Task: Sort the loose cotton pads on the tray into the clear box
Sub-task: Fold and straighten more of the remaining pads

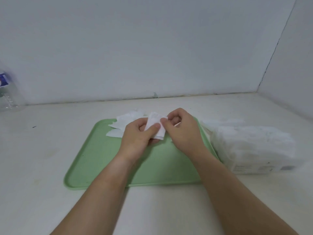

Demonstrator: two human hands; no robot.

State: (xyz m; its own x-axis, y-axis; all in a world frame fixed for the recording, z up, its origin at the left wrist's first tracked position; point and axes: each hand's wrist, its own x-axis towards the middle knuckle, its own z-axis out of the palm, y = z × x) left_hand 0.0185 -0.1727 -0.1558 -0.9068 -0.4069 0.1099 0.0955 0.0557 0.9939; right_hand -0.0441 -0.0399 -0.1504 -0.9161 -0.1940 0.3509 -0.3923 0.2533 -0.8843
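Observation:
A green tray (105,165) lies on the white table. Several loose white cotton pads (123,123) are heaped at its far edge. My left hand (137,136) is shut on a small stack of cotton pads (155,124), thumb on top, held above the tray. My right hand (181,126) pinches the stack's upper right corner between thumb and forefinger. The clear box (254,146), filled with white pads, stands just right of the tray, touching its rim.
A clear plastic bottle (8,92) with a blue label stands at the far left against the wall. White walls close the table at the back and on the right.

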